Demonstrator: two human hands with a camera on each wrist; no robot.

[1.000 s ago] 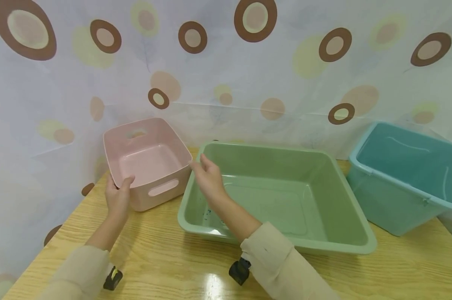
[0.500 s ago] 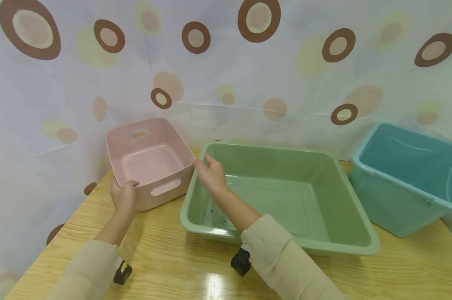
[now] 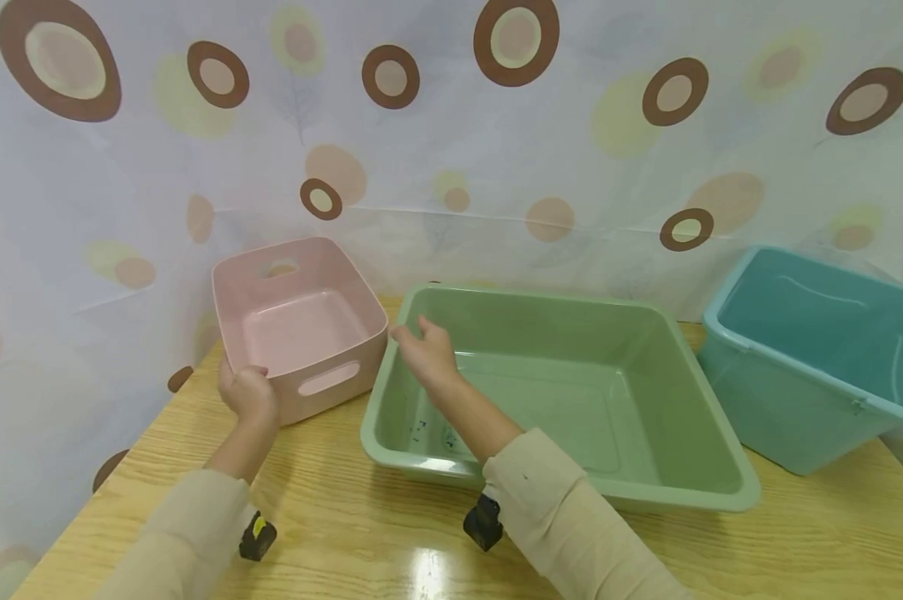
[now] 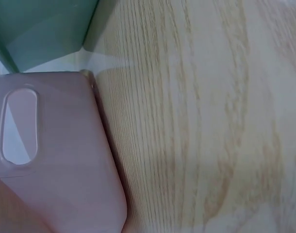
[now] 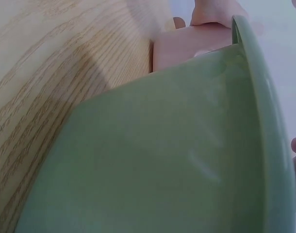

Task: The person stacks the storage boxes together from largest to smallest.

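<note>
A pink plastic storage basket (image 3: 327, 354) with oval handle slots stands at the left of the table. My left hand (image 3: 251, 396) holds its front left corner, thumb at the rim and fingers along the outer side, partly hidden. In the left wrist view, a bit of that hand (image 4: 12, 211) lies against the basket's pink wall (image 4: 65, 141). My right hand (image 3: 429, 354) hovers over the left rim of a large green basin (image 3: 556, 400), just right of the basket, fingers relaxed and holding nothing. The right wrist view mostly shows the basin's outer wall (image 5: 153, 155).
A tall teal bin (image 3: 781, 392) stands at the far right, beyond the basin. All three containers sit on a wooden table (image 3: 331, 500). Behind them hangs a patterned cloth (image 3: 436, 150). Small blue specks lie inside the basin's left end.
My left hand has shifted slightly right and turned at the basket's corner. My right hand has drawn back a little from the basket's right corner. The containers stay in place.
</note>
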